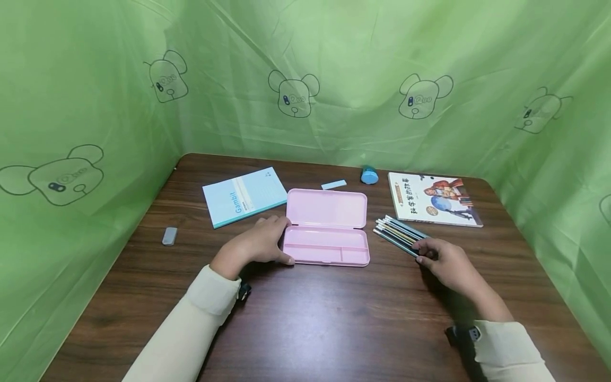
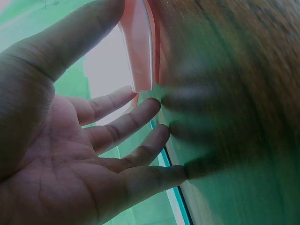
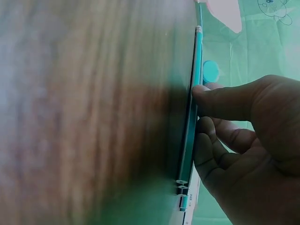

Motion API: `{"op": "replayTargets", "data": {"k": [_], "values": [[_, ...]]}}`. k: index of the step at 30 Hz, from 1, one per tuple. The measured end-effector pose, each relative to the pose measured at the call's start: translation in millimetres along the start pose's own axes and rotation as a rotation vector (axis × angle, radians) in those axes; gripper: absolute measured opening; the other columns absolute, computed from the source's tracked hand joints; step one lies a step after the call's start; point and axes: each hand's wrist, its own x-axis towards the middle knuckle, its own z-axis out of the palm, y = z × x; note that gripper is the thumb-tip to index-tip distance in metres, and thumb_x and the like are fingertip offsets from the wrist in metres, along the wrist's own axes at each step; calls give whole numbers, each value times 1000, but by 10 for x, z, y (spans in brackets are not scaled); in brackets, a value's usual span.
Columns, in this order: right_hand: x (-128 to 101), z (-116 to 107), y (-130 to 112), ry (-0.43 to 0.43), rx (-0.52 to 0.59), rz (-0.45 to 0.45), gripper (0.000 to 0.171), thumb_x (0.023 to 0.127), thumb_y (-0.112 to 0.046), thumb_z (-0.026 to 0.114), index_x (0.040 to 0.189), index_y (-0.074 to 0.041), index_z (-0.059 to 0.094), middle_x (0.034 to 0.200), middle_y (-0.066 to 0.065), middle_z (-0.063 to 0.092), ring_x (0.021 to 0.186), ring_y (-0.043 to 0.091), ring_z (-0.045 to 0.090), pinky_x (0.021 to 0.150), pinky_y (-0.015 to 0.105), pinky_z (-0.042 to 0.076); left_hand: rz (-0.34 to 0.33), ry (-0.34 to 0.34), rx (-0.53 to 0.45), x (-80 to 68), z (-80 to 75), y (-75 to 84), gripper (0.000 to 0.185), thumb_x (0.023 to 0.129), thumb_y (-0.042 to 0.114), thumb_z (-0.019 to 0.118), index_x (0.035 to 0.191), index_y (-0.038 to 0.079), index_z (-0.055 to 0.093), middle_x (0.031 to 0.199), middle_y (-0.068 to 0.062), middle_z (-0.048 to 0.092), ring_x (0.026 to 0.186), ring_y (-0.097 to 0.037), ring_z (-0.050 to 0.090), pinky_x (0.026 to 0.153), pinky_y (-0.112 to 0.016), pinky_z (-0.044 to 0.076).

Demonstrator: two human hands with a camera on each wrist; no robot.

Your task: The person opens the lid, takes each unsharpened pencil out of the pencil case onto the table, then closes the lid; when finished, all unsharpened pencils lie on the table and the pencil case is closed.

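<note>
A pink pencil case [image 1: 326,254] lies on the table with its lid [image 1: 326,208] folded back; its divided tray holds nothing. My left hand [image 1: 260,239] spans the case's left end, thumb by the front corner and forefinger by the hinge side. In the left wrist view the fingers are fairly straight and spread, touching the pink case [image 2: 139,51]. To the right of the case, several pencils [image 1: 396,232] lie together in a slanted bunch. At their near ends my right hand [image 1: 444,260] pinches them, its thumb against a teal pencil [image 3: 191,126] in the right wrist view.
Behind the case are a light-blue strip [image 1: 334,184] and a small blue round object [image 1: 369,175]. A blue notebook [image 1: 245,196] lies back left, a grey eraser-like block [image 1: 169,236] far left, and an illustrated book [image 1: 434,199] back right. Green curtains [image 1: 334,132] border the table.
</note>
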Motion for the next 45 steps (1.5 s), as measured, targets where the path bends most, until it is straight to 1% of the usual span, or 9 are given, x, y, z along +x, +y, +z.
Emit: {"op": "replayTargets", "data": {"k": [5, 10, 16, 19, 24, 32, 35, 39, 45], "values": [[95, -44, -106, 14, 29, -11, 18, 99, -7, 83, 117, -7, 81, 103, 9, 80, 93, 20, 67, 81, 35, 52, -3, 1, 6, -18, -18, 23, 95, 88, 45, 96, 159, 1, 51, 163, -21, 55, 144, -41, 52, 124, -58, 46], [421, -13, -455, 9, 84, -77, 30, 107, -15, 76, 135, -4, 76, 127, 18, 79, 112, 35, 72, 98, 55, 56, -9, -1, 13, -42, -21, 42, 94, 89, 44, 96, 158, 1, 51, 162, -20, 56, 143, -40, 52, 124, -57, 46], [853, 101, -784, -107, 260, -29, 76, 117, -43, 58, 177, -8, 28, 174, 29, 42, 151, 53, 54, 123, 69, 45, -12, -8, 15, -57, 10, 104, 94, 89, 44, 96, 159, 2, 51, 160, -19, 57, 142, -38, 52, 124, -55, 46], [890, 107, -849, -124, 342, -4, 79, 118, -45, 53, 179, -8, 19, 175, 31, 40, 148, 53, 58, 118, 65, 51, 4, -13, 14, -39, 22, 145, 94, 89, 45, 96, 158, 0, 51, 158, -19, 58, 141, -37, 51, 124, -54, 47], [732, 38, -921, -75, 433, -38, 67, 119, -42, 53, 174, -8, 36, 155, 28, 61, 126, 45, 73, 104, 56, 63, -1, 1, 21, -28, -11, 191, 99, 88, 46, 96, 159, -4, 48, 159, -21, 56, 144, -38, 49, 124, -53, 46], [418, 140, -997, -15, 370, -106, 43, 121, -37, 51, 148, -9, 70, 132, 15, 80, 123, 32, 74, 106, 52, 57, -68, 59, 151, -125, -37, 171, 93, 82, 62, 96, 137, -4, 60, 134, -17, 65, 120, -36, 58, 115, -53, 51], [404, 270, -1032, -20, 313, -147, 35, 119, -32, 56, 135, -9, 77, 112, 9, 83, 107, 26, 76, 96, 44, 59, -89, 36, 141, -194, -66, 173, 104, 84, 66, 93, 148, -7, 55, 145, -22, 63, 134, -42, 59, 123, -57, 47], [489, 425, -1108, 15, 191, -208, 26, 116, -29, 63, 123, -11, 81, 106, 4, 81, 95, 19, 69, 85, 40, 57, -83, 49, 107, -198, -116, 255, 107, 98, 71, 75, 169, -2, 40, 168, -26, 49, 158, -49, 46, 130, -63, 39], [670, 610, -1227, 14, -70, -183, 45, 116, -42, 60, 140, -6, 73, 117, 19, 72, 102, 34, 67, 90, 54, 57, -34, 48, 160, 109, 35, 441, 89, 113, 73, 40, 178, 15, 29, 179, -25, 35, 165, -53, 35, 127, -73, 39]]}}
